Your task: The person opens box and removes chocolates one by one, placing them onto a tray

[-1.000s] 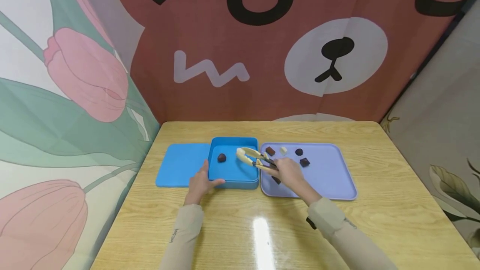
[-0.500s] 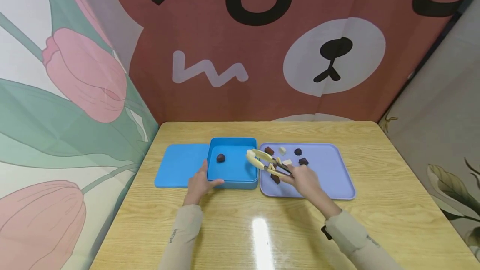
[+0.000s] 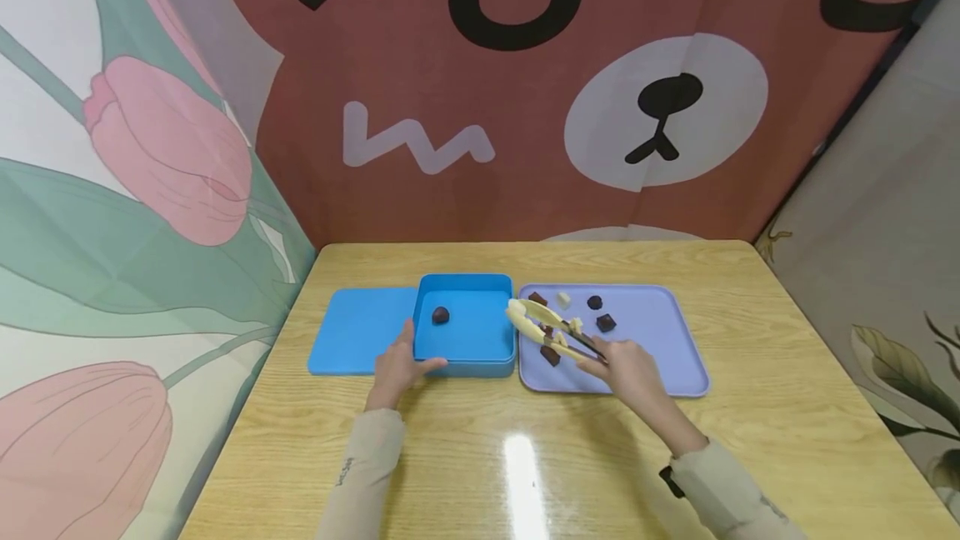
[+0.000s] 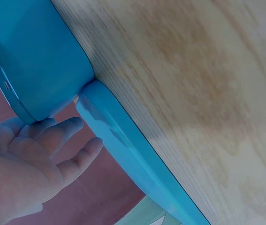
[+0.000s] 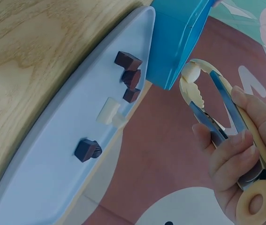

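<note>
My right hand [image 3: 633,369] grips a pair of tongs [image 5: 226,101] with cream tips and dark metal arms. Between the tong tips sits a small round white piece [image 5: 191,72], which looks like white chocolate. In the head view the tongs are above the left part of the lilac tray [image 3: 675,357], near the open blue box [image 3: 480,332]. A dark chocolate [image 3: 440,316] lies inside that box. My left hand [image 3: 396,369] rests at the box's front left corner, its thumb along the front and its fairly straight fingers against the left side.
Several chocolates, dark, brown and white, lie on the tray, among them a dark one [image 3: 606,322] and a white one [image 3: 563,299]. A flat blue lid [image 3: 363,332] lies left of the box on the wooden table [image 3: 450,457]. A printed cloth [image 3: 420,207] hangs behind.
My right hand has moved right with the tongs, from over the blue box to above the tray. My left hand keeps its place at the box corner.
</note>
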The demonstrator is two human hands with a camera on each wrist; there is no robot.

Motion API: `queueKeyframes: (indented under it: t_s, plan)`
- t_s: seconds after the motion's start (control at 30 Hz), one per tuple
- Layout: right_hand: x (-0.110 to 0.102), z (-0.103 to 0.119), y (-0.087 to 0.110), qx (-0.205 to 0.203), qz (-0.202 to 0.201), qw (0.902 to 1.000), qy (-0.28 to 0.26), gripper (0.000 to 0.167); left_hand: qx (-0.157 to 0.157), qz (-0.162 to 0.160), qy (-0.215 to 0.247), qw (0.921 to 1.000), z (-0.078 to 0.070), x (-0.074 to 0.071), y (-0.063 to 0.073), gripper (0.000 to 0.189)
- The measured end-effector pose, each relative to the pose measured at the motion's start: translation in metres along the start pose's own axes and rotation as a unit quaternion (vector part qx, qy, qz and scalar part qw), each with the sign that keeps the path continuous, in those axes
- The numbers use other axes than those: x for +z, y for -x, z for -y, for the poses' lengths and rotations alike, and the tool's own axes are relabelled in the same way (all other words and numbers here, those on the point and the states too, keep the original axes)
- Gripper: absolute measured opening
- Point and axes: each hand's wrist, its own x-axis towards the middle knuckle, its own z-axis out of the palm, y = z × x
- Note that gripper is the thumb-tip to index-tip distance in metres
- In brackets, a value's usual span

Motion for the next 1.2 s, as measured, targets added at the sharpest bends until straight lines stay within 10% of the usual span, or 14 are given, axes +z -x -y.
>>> queueKeyframes:
  t_s: [1.2]
  plan:
    - [-0.015, -0.034, 0.053, 0.038, -0.018, 0.9989, 0.022, 0.042, 0.007, -0.007, -0.006, 0.9999, 0.000, 0.001, -0.001, 0.104]
